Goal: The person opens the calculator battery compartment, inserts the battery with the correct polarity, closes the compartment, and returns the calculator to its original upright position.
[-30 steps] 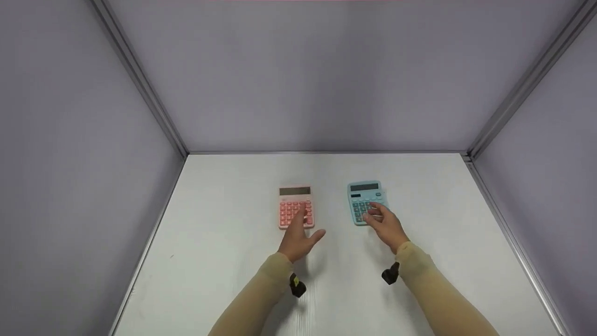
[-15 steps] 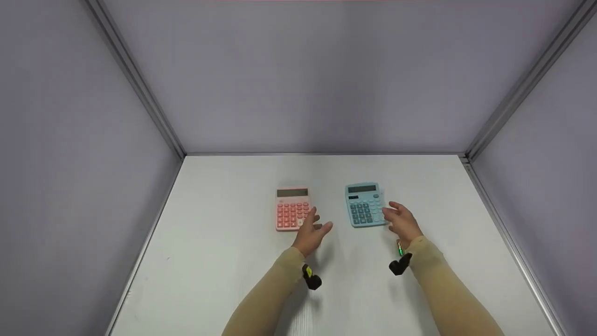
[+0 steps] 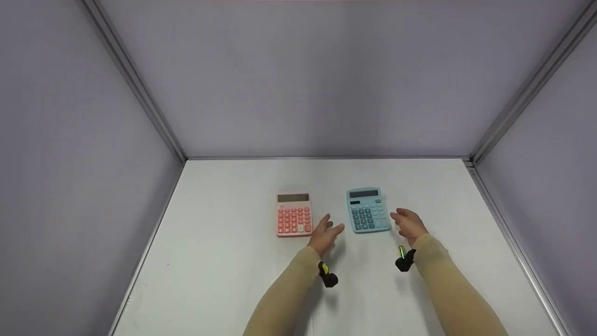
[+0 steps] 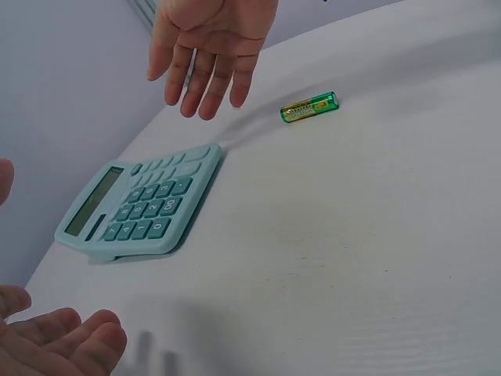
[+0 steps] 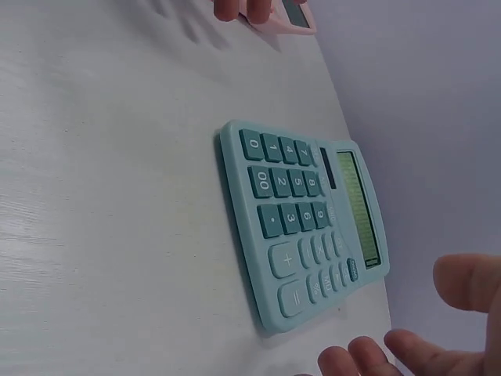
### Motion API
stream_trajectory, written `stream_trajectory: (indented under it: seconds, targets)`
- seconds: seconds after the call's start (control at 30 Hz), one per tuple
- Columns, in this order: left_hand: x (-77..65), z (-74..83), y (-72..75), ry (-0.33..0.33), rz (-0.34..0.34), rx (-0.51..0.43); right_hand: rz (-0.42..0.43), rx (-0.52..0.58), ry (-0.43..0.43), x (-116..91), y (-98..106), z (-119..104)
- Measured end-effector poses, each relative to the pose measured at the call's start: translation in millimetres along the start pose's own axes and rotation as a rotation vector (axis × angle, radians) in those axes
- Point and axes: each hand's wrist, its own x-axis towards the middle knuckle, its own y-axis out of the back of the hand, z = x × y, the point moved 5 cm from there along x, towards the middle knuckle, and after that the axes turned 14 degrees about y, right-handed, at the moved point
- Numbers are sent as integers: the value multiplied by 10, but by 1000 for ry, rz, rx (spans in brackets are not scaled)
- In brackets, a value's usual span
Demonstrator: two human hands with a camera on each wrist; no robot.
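A pink calculator (image 3: 294, 214) lies on the white table, left of a light blue calculator (image 3: 368, 211). My left hand (image 3: 325, 234) hovers between the two, fingers spread and holding nothing. Just right of the blue calculator is my right hand (image 3: 410, 225), its fingers relaxed and nothing in them. A green and gold battery (image 4: 310, 107) lies on the table; in the head view it shows beside the right wrist, partly covered by the wrist camera. The right wrist view has the blue calculator (image 5: 301, 223) near the right fingers, with several keys and its display visible.
The white table (image 3: 224, 270) ends at a pale grey back wall (image 3: 261, 84). Grey side walls with metal corner rails (image 3: 135, 86) stand to the left and right. Each wrist carries a small black camera (image 3: 330, 280).
My left hand has moved right, off the pink calculator. My right hand has moved right, off the blue calculator's keys, and the battery has come into view near its wrist.
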Motion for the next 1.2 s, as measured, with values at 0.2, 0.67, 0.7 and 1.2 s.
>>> stream_trajectory:
  seconds: [0.2, 0.67, 0.7, 1.2]
  targets:
    - [26, -33, -129, -6, -13, 6, -18, -15, -21, 10, -78, 57]
    - [104, 7, -429, 53, -88, -152, -1, -83, -103, 97, -111, 168]
    - [112, 3, -442, 57, -89, -156, -5, -88, -102, 109, -113, 180]
    - [189, -15, -498, 72, -96, -108, -2, -107, -80, 182, -204, 241]
